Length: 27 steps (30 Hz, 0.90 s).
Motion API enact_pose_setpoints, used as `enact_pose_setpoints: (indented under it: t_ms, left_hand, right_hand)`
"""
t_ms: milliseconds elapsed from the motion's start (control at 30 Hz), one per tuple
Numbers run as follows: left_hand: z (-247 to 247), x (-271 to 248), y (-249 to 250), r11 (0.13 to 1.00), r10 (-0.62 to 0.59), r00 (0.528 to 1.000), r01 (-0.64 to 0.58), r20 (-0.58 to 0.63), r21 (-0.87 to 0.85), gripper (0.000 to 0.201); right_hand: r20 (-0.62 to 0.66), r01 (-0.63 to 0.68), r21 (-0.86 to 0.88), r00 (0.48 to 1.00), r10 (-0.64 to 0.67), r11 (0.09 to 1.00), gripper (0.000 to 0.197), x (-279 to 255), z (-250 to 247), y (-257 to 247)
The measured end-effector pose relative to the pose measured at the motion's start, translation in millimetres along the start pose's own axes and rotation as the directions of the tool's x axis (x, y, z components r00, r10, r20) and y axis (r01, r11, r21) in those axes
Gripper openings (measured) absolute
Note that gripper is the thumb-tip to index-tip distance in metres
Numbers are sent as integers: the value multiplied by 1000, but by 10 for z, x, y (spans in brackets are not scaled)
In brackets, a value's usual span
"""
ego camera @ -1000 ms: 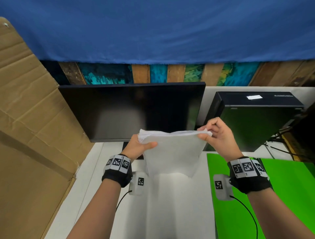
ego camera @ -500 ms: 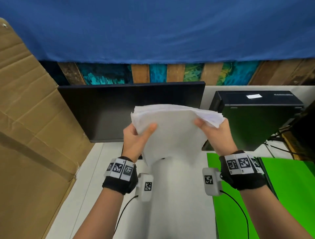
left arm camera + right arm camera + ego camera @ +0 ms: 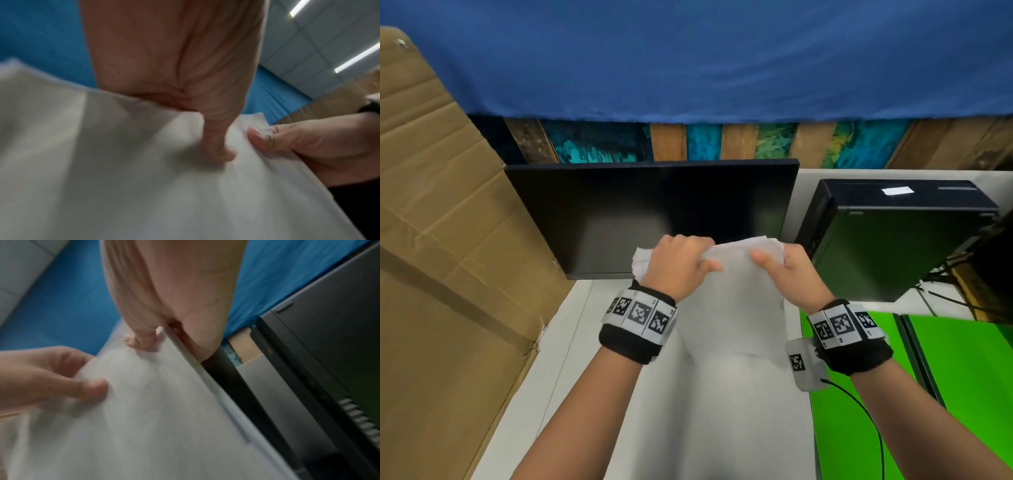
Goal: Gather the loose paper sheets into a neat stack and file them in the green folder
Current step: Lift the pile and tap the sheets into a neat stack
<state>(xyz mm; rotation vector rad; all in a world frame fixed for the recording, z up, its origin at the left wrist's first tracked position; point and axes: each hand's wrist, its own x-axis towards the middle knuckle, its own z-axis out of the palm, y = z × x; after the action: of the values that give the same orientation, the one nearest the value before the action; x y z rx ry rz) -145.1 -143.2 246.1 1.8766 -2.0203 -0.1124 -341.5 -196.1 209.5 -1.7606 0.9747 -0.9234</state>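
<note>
Gripping the top edge of the paper stack (image 3: 736,308) with both left hand (image 3: 678,267) and right hand (image 3: 791,274), upright above the worktop (image 3: 585,342), left of the green folder (image 3: 962,377).

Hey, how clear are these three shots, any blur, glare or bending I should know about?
Head view: sharp but wide-angle, so the monitor and cardboard edges bow. Left wrist view: the paper stack and left hand are smeared; ceiling lights glare. Right wrist view: soft blur over paper and right hand.

The left hand (image 3: 677,264) and right hand (image 3: 789,272) are closer together now, and the paper stack (image 3: 736,301) is lower and bunched between them.
</note>
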Motion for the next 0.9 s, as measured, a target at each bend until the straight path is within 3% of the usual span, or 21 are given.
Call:
enact_pose_setpoints:
  t_ms: [133, 267, 367, 467, 600, 700, 767, 833, 900]
  left_hand:
    - [48, -3, 36, 994, -46, 998, 50, 50, -92, 11]
    - [106, -38, 62, 979, -75, 993, 91, 96, -184, 8]
    - [65, -47, -59, 931, -177, 978, 202, 108, -304, 6]
    - [-35, -57, -348, 800, -288, 949, 313, 130, -512, 5]
    - [-155, -166, -704, 676, -361, 928, 327, 89, -661, 14]
    - [-137, -267, -938, 606, -413, 907, 344, 85, -718, 6]
    - [-62, -319, -1056, 500, -479, 870, 377, 114, -780, 11]
    - [31, -364, -1097, 398, -526, 837, 397, 148, -827, 11]
    - [132, -408, -1071, 321, -552, 816, 396, 170, -860, 10]
  right_hand:
    - [-90, 147, -82, 984, -154, 986, 29, -39, 7, -116]
    - [-150, 181, -126, 968, -199, 975, 33, -71, 41, -182]
    - [-20, 95, -87, 995, -97, 992, 23, -92, -21, -113]
    - [117, -57, -137, 990, 74, 989, 15, -159, -180, 221]
    - [121, -180, -169, 972, 201, 969, 30, -280, -467, 565]
    - [60, -261, -9, 963, 261, 965, 56, -353, -579, 701]
    - [45, -356, 259, 933, 357, 898, 78, -389, -584, 773]
    - [85, -387, 474, 914, 396, 791, 84, -409, -541, 777]
    - [106, -380, 564, 914, 392, 733, 83, -392, -481, 736]
